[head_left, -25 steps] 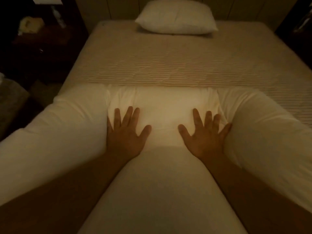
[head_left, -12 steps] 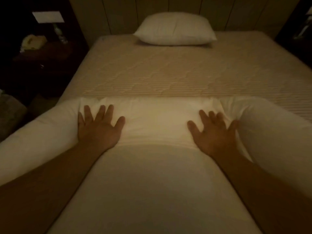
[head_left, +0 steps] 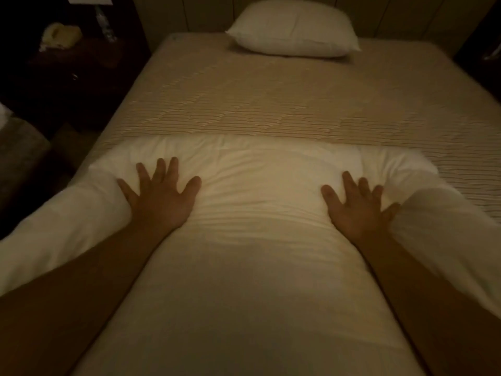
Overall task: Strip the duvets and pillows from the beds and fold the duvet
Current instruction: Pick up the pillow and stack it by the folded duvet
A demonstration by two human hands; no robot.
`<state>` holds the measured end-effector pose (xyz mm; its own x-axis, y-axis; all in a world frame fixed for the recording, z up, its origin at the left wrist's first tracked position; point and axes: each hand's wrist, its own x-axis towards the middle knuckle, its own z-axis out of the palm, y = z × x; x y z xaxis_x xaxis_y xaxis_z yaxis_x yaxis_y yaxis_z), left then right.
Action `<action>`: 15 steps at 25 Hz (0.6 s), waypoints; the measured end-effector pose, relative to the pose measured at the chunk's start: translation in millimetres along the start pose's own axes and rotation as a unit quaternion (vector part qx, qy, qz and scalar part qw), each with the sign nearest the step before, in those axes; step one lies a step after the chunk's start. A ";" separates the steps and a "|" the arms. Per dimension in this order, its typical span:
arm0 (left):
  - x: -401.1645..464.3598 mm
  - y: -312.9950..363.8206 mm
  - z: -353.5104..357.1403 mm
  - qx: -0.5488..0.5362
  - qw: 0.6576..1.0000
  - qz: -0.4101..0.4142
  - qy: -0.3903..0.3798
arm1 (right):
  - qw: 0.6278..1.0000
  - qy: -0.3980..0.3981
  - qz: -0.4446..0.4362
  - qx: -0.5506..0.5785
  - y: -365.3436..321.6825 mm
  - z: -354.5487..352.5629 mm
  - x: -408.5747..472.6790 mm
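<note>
A thick white duvet (head_left: pixel 257 191) lies folded across the near half of the bed, its far edge running straight across the mattress. My left hand (head_left: pixel 160 196) presses flat on it left of centre, fingers spread. My right hand (head_left: pixel 357 207) presses flat on it right of centre, fingers spread too. Neither hand grips the fabric. A single white pillow (head_left: pixel 295 28) rests at the head of the bed, far from both hands. The bare beige mattress (head_left: pixel 271 96) with a ribbed cover shows between pillow and duvet.
A dark nightstand (head_left: pixel 67 66) stands left of the bed with a yellowish object (head_left: pixel 63 33) and a lamp base on it. Panelled wall behind the headboard. Dark floor runs along the left side. The room is dim.
Both hands have slid apart across the duvet, from close together near the centre to wide on either side, flattening it. The duvet's far edge now lies straighter.
</note>
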<state>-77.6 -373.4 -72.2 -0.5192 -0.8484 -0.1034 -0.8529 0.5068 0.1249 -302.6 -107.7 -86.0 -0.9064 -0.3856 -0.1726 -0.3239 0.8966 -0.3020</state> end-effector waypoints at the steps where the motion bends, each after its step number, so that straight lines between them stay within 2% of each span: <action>1: -10.3 -3.6 -14.4 0.033 0.999 0.029 0.015 | 1.000 -0.002 -0.020 -0.008 2.3 -12.6 -14.4; 3: -31.3 -20.0 -36.1 0.100 0.991 0.075 0.037 | 0.995 0.023 -0.050 -0.082 12.7 -28.8 -50.7; 4: -40.3 -30.6 -36.5 0.111 0.990 0.072 0.041 | 0.992 0.039 -0.047 -0.112 19.4 -28.1 -64.6; 7: -55.4 -51.3 -2.3 0.046 0.997 0.026 0.056 | 0.995 0.048 -0.028 -0.087 23.2 6.0 -76.4; 9: -51.8 -50.2 12.2 -0.002 0.997 0.031 0.064 | 0.996 0.057 -0.023 -0.070 19.9 18.7 -72.9; 12: -68.0 -60.4 -6.1 0.009 0.997 0.054 0.057 | 0.996 0.032 -0.016 -0.083 16.6 0.6 -93.8; 15: -116.5 -91.9 -40.3 0.057 0.990 0.122 0.036 | 0.997 0.023 -0.009 -0.070 8.0 -24.1 -150.7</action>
<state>63.5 -327.3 -31.9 -0.7092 -0.7048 -0.0129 -0.7049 0.7089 0.0243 -175.1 -37.2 -39.8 -0.9103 -0.3949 -0.1241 -0.3727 0.9123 -0.1694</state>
